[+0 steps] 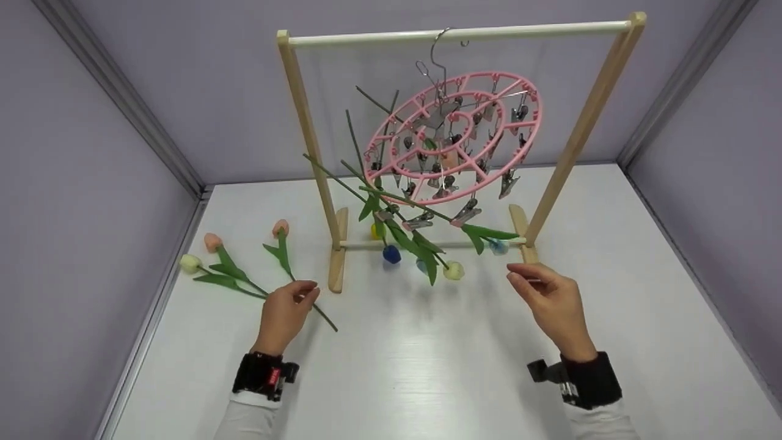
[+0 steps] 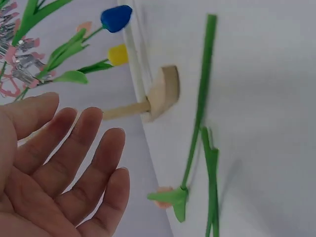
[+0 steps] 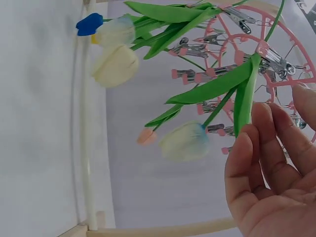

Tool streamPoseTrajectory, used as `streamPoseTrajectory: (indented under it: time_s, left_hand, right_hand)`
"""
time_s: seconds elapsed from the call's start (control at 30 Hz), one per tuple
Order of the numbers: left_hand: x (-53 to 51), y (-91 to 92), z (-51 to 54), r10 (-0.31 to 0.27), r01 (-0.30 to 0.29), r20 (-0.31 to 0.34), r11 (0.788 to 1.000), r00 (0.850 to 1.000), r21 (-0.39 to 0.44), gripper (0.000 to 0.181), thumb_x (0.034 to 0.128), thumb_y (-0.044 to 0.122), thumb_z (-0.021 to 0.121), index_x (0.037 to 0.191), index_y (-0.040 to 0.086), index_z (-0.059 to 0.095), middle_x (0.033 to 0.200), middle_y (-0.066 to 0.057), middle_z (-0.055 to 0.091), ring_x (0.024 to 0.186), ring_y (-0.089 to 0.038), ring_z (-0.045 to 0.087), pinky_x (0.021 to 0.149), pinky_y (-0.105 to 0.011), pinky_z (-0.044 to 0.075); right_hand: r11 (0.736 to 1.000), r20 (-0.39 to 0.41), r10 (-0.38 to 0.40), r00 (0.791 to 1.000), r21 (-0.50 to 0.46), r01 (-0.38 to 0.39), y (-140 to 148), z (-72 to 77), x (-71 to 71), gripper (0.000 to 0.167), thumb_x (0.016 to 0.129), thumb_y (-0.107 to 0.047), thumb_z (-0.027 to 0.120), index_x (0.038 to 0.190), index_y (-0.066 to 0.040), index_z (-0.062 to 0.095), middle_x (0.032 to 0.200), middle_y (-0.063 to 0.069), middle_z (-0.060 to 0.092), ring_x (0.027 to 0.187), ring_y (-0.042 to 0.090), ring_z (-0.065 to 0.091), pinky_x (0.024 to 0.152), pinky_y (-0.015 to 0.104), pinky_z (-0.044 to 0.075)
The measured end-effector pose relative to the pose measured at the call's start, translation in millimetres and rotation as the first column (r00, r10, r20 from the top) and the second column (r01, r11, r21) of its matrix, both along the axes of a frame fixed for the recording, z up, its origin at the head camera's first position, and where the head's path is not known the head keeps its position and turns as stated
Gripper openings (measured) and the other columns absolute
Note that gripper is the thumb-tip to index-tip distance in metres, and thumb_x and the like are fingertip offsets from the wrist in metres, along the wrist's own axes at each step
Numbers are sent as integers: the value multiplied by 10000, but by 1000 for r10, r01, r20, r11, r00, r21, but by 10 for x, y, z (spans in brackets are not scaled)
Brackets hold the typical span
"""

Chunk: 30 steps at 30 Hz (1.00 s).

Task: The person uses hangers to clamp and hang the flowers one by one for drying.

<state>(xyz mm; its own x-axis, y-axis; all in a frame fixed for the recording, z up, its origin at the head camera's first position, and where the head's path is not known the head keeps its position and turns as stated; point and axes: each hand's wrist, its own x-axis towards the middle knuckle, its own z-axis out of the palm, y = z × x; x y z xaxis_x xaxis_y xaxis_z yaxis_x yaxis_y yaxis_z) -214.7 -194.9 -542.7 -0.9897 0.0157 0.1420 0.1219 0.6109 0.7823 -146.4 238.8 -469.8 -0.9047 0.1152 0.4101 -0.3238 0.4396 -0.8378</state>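
Note:
My left hand hovers with loosely bent fingers above the stem of a peach artificial tulip lying on the table; the left wrist view shows nothing in its fingers. On the right, my other hand holds nothing, its fingers relaxed, close to a pale blue-white tulip that hangs by its stem from a clip. The pink round clip hanger tilts down toward its left side. From it also hang a blue tulip, a cream tulip, a yellow one and a peach one.
A wooden rack with a white top bar carries the hanger. At the left of the white table lie another peach tulip and a cream tulip, stems crossing. Grey-lilac walls enclose the table.

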Motion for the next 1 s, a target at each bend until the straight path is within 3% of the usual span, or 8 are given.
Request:
streamPoseTrajectory:
  time_s: [0.13, 0.3, 0.57, 0.73, 0.87, 0.93, 1.0]
  left_hand:
    - [-29, -169, -110, 2, -2, 12, 997, 1000, -80, 222, 947, 159, 685, 1119, 28, 735, 979, -79, 723, 823, -208, 659, 660, -361, 525]
    - [-82, -291, -211, -14, 17, 15, 986, 1000, -167, 230, 936, 126, 687, 1138, 23, 727, 1032, -117, 719, 893, -252, 661, 742, -417, 523]
    - [-160, -319, -307, -76, 82, 41, 986, 996, -148, 228, 935, 89, 683, 1150, 25, 720, 1069, -134, 704, 960, -282, 648, 799, -438, 521]
    - [-257, -334, -322, -113, 103, -34, 968, 993, -228, 209, 913, 40, 694, 1117, 6, 728, 1089, -166, 704, 1027, -345, 641, 877, -480, 501]
    - [-369, -368, -329, -166, 103, -138, 919, 976, -380, 207, 851, -16, 741, 1057, 2, 742, 1058, -178, 703, 1005, -389, 624, 868, -511, 491]
    - [-424, -382, -332, -218, 108, -176, 867, 960, -486, 224, 818, -42, 762, 1034, 15, 747, 1048, -174, 696, 994, -397, 613, 828, -533, 493]
    - [-471, -392, -334, -275, 118, -186, 801, 943, -587, 235, 790, -50, 784, 1007, 37, 755, 1037, -160, 689, 988, -396, 605, 790, -546, 494]
  right_hand:
    - [999, 1, -9, 1000, 43, 9, 44, -189, 188, 179, 899, -2, 715, 1071, -34, 752, 1020, 71, 727, 895, 145, 674, 771, 166, 498]
    - [996, 55, -29, 998, 80, 24, 79, -315, 353, 164, 917, -87, 722, 1077, -79, 758, 1020, 8, 726, 912, 123, 667, 781, 158, 493]
    - [988, 151, -78, 985, 143, 57, 114, -467, 506, 172, 934, -197, 715, 1077, -111, 757, 993, -25, 728, 898, 87, 658, 764, 154, 496]
    - [984, 185, -111, 976, 160, 82, 108, -567, 643, 147, 939, -212, 709, 1051, -135, 763, 969, -58, 727, 883, 73, 654, 746, 148, 495]
    - [986, 222, -112, 969, 146, 81, 67, -649, 745, 138, 934, -201, 714, 1038, -125, 764, 967, -38, 731, 873, 83, 656, 739, 169, 507]
    - [987, 238, -114, 964, 138, 83, 36, -683, 781, 127, 930, -194, 717, 1030, -132, 766, 959, -49, 729, 864, 85, 654, 736, 182, 514]
    - [989, 251, -108, 962, 125, 78, 4, -713, 808, 122, 928, -182, 719, 1027, -130, 766, 956, -47, 728, 861, 89, 655, 732, 196, 520]
